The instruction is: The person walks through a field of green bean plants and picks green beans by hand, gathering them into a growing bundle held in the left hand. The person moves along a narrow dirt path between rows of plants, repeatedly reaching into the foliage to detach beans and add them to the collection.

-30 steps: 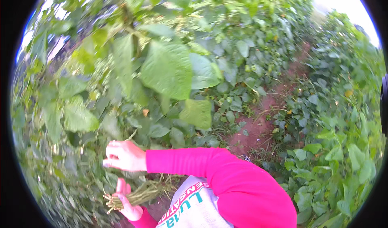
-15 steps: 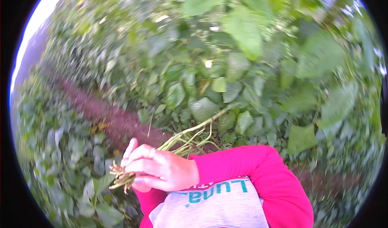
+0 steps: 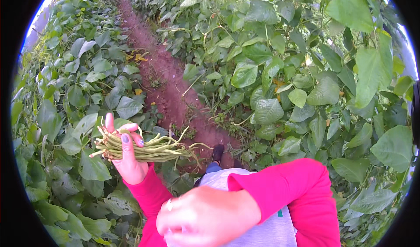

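Left hand: thumb and fingers gripping long green pods
Right hand: blurred; cannot tell how its fingers stand
Dirt path: between leafy plants

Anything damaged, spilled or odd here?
Nothing spilled that I can see. Yellow leaves beside the path stand out against the green. In the left hand, a few beans curl away from the rest.

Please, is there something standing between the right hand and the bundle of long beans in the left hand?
Nothing visible blocks the space between the right hand and the beans in the left hand. The left sleeve runs close by, at the left side. Exact depth is hard to tell.
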Demonstrator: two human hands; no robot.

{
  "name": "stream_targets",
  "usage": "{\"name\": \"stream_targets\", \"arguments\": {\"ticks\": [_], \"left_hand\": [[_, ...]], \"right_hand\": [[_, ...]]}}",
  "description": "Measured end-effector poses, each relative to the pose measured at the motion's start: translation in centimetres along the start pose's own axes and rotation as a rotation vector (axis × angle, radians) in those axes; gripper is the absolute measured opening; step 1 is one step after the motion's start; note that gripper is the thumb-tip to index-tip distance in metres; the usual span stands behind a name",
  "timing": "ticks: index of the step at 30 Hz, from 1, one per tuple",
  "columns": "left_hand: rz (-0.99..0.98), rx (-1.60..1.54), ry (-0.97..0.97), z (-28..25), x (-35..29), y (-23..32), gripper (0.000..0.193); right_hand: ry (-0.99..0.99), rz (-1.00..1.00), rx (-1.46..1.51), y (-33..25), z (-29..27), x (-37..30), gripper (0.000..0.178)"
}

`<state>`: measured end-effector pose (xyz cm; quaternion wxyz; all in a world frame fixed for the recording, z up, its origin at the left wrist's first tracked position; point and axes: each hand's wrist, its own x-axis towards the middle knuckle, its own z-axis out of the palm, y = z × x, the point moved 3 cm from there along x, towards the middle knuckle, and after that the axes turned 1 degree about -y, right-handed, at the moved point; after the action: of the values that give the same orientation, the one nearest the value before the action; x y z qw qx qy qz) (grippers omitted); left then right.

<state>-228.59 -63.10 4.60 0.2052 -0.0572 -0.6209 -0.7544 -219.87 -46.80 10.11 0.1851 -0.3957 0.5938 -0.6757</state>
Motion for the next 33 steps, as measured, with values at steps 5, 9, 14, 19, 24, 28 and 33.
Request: {"name": "stream_targets", "arguments": {"ticks": [5,9,14,19,24,28,33], "left_hand": [[-0.131,-0.087,-0.052,0.2,-1.9,-2.1,0.038],[-0.095,-0.118,0.009,1.8,-4.2,-2.9,0.015],[-0.322,-0.244,-0.048,3.3,-7.5,-4.9,0.012],[-0.452,-0.444,-0.034,6.8,-10.7,-7.1,0.020],[-0.408,-0.157,-0.175,6.3,-11.0,-7.9,0.049],[-0.711,-0.518,-0.351,4.0,-10.8,-9.7,0.044],[-0.746,-0.440,-0.445,3.4,-7.2,-10.4,0.028]], "right_hand": [[0.191,-0.075,-0.053,-3.9,-1.0,-0.6,0.020],[0.115,-0.100,-0.216,-3.1,-2.5,-3.8,0.014],[0.460,0.008,-0.663,7.9,-6.8,-7.7,0.060],[0.211,0.227,-0.339,17.3,-6.0,-8.9,0.100],[0.160,0.391,-0.147,20.9,-4.7,-10.3,0.055],[0.148,0.256,-0.357,20.3,-5.1,-8.6,0.034],[0.215,0.218,-0.310,19.7,-7.0,-3.7,0.040]]}}
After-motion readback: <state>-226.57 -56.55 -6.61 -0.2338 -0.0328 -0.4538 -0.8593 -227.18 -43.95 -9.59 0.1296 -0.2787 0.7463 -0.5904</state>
